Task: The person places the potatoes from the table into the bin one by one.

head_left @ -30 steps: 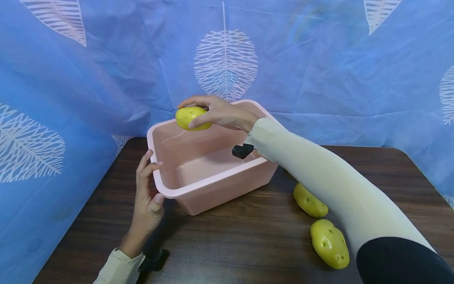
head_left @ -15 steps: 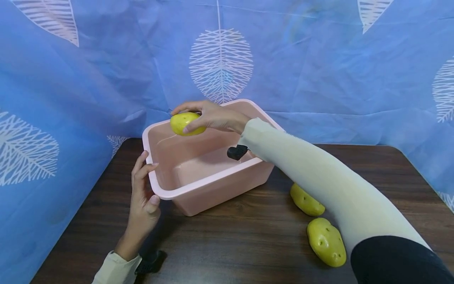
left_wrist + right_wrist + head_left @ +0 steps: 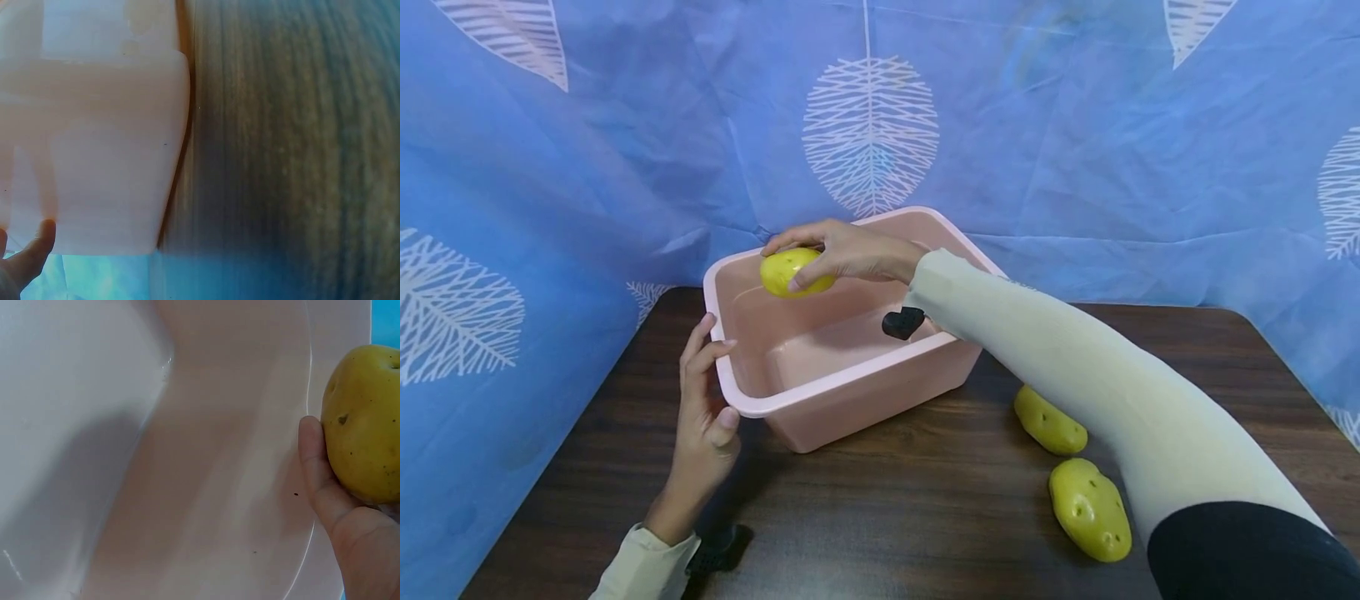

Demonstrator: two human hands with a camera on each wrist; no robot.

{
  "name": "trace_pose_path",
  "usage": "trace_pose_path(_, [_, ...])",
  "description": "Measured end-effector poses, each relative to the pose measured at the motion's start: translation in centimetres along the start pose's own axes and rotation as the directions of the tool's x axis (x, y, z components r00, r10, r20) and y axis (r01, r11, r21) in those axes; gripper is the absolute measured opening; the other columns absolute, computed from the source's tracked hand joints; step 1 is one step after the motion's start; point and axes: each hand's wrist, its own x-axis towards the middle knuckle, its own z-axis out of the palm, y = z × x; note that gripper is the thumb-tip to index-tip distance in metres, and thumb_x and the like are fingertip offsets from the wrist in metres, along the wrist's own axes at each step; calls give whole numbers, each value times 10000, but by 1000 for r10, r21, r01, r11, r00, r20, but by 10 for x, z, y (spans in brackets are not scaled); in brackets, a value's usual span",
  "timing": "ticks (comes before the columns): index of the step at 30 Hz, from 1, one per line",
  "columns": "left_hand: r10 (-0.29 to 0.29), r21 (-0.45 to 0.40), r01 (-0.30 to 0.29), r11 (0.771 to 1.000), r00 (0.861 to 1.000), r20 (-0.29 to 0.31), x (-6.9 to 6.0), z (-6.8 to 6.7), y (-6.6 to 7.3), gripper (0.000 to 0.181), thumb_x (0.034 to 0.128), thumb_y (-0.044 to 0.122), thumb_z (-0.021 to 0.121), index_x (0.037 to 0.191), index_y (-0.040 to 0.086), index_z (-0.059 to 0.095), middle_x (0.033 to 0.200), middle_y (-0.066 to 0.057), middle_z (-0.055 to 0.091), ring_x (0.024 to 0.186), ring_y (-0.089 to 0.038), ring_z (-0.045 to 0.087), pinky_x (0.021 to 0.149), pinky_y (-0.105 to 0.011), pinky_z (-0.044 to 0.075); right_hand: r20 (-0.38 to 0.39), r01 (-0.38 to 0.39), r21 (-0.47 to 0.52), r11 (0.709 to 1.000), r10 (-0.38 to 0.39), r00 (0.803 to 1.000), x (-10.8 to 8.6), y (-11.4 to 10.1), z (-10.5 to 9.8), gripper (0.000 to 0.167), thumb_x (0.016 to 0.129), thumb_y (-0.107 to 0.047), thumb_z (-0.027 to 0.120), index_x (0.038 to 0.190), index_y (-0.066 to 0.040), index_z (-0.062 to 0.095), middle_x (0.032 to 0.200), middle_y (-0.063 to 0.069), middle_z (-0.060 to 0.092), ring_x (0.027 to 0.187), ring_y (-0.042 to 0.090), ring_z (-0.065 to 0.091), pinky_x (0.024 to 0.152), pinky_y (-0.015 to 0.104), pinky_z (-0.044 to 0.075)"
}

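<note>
My right hand (image 3: 861, 252) grips a yellow potato (image 3: 781, 273) between its fingers and thumb, above the far left part of a pink plastic tub (image 3: 865, 425). In the right wrist view the thumb lies along the side of the potato (image 3: 369, 425), with the tub's inner wall (image 3: 206, 462) beside it. My left hand (image 3: 703, 417) holds the tub's left rim, fingertips at the edge and thumb near the front corner. The left wrist view shows a fingertip (image 3: 45, 231) against the outer wall (image 3: 112, 162). The tub's visible floor is bare.
Two more yellow potatoes lie on the dark wooden table (image 3: 910, 517), right of the tub: one potato (image 3: 1048, 423) partly behind my right forearm, another potato (image 3: 1090, 510) nearer. A blue cloth (image 3: 1030, 150) with white leaf prints hangs behind the table.
My right hand has lowered the potato slightly toward the tub, so it sits a little below the far rim line. My left hand keeps its place on the rim.
</note>
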Motion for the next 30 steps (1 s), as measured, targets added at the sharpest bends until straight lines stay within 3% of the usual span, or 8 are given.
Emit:
trace_pose_path(8, [1, -4, -1, 1000, 1000, 3, 1, -2, -2, 765, 988, 504, 648, 1477, -22, 384, 1740, -3, 115, 1577, -381, 191, 1231, -385, 389, 9, -29, -36, 999, 30, 1000, 2, 1, -1, 605, 889, -152, 785, 1466, -173, 603, 1395, 35, 575, 1149, 231, 562, 883, 336, 573])
trace_pose_path(18, [6, -10, -6, 1000, 1000, 3, 5, -2, 1, 744, 994, 484, 643, 1477, -20, 383, 1741, -3, 113, 1585, -370, 177, 1224, -355, 388, 35, -48, -161, 986, 54, 998, 5, -3, -1, 595, 888, -210, 789, 1457, -181, 615, 1310, 33, 632, 1153, 216, 573, 894, 292, 559])
trace_pose_path(30, [14, 28, -14, 1000, 1000, 13, 5, -2, 1, 756, 997, 521, 619, 1478, -15, 391, 1738, -17, 127, 1548, -373, 232, 1181, -250, 410, 57, -42, -86, 995, 47, 997, 7, 0, 2, 579, 900, -185, 772, 1456, -148, 610, 1310, 67, 631, 1168, 217, 576, 910, 286, 566])
